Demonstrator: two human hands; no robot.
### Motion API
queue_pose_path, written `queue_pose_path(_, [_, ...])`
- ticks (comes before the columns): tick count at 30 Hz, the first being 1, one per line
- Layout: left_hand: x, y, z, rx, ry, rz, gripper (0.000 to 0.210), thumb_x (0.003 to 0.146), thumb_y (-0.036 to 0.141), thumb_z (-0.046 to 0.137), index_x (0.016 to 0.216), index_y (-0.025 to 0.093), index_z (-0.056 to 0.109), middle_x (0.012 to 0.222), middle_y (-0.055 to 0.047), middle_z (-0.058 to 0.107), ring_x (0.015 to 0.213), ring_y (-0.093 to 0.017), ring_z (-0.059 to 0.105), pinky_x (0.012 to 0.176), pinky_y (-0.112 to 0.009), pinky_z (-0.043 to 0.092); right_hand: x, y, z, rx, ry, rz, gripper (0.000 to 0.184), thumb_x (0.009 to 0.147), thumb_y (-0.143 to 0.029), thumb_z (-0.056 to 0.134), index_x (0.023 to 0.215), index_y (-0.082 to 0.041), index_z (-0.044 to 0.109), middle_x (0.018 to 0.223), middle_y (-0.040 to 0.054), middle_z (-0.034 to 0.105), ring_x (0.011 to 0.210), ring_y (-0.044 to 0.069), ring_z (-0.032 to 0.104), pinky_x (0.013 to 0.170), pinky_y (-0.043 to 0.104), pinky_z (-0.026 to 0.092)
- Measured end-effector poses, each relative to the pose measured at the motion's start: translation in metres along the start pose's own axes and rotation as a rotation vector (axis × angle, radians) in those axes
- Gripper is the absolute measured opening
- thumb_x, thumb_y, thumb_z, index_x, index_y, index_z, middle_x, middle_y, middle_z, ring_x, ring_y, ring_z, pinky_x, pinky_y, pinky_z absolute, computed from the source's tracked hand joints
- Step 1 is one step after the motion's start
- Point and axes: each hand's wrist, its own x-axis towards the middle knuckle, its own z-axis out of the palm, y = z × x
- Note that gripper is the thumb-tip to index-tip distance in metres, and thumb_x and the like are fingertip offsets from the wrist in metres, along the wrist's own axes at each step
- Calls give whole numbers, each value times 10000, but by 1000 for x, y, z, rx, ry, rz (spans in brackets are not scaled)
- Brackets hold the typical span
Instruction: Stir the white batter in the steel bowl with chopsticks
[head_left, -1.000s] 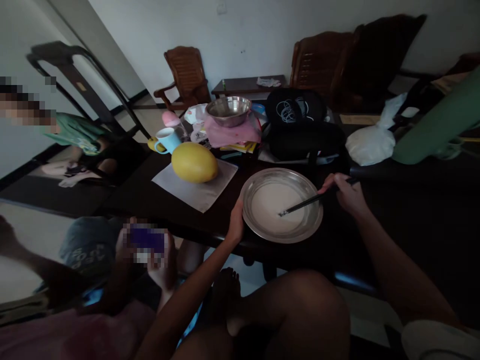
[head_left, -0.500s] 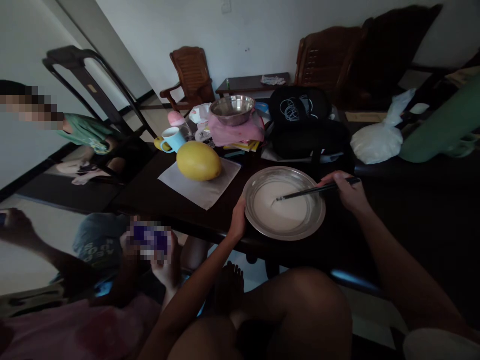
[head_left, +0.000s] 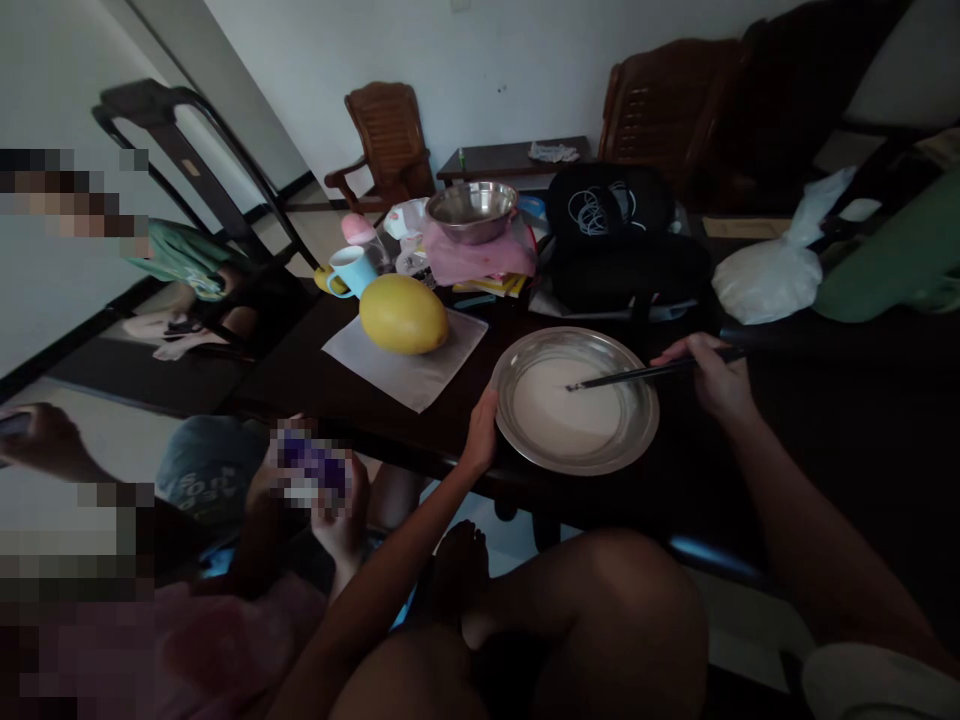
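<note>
A shallow steel bowl (head_left: 517,446) holding a pale, milky liquid (head_left: 574,420) sits near the front edge of the dark table. My left hand (head_left: 482,432) grips the bowl's left rim, thumb side up; some of its fingers are hidden behind the metal. On the other side, my right hand (head_left: 716,378) is closed around dark chopsticks (head_left: 619,379). They slant leftward over the bowl, and their whitish tips are at the liquid's surface. Left of the bowl, a large yellow melon (head_left: 403,314) rests on a pale square sheet (head_left: 420,388).
Behind the melon stand a light blue mug (head_left: 352,272) and an upper steel bowl (head_left: 472,212) on a pink cloth (head_left: 480,260). A black case (head_left: 622,250), a tied white bag (head_left: 769,280) and a green object (head_left: 885,255) line the back. People sit at left, one holding a phone (head_left: 311,465).
The chopstick tips have moved right within the bowl, with my right hand shifting slightly right. My left hand stays on the rim. The whole view has shifted a little.
</note>
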Motion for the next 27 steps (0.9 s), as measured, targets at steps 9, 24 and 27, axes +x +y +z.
queue_pose_path(9, [0, 2, 0, 10, 14, -7, 427, 952, 407, 446, 1228, 171, 670, 1406, -52, 580, 1383, -265, 440, 1202, -395, 247, -7, -8, 10, -146, -171, -33, 359, 890, -521, 572, 745, -240, 742, 747, 46, 740, 749, 212, 691, 715, 345, 531])
queue_pose_path(24, [1, -3, -2, -1, 20, -4, 480, 956, 437, 447, 1313, 166, 618, 1422, -62, 564, 1378, -257, 448, 1191, -390, 268, -7, -14, 11, -108, -106, -40, 379, 845, -590, 591, 748, -253, 734, 683, 32, 723, 689, 217, 683, 696, 369, 538])
queue_pose_path(27, [2, -4, -1, 3, 34, -15, 486, 953, 459, 441, 1293, 168, 632, 1409, -65, 576, 1375, -247, 452, 1193, -388, 263, -5, -12, 9, -11, -76, -38, 412, 828, -615, 590, 729, -238, 723, 568, 25, 676, 556, 202, 650, 601, 355, 525])
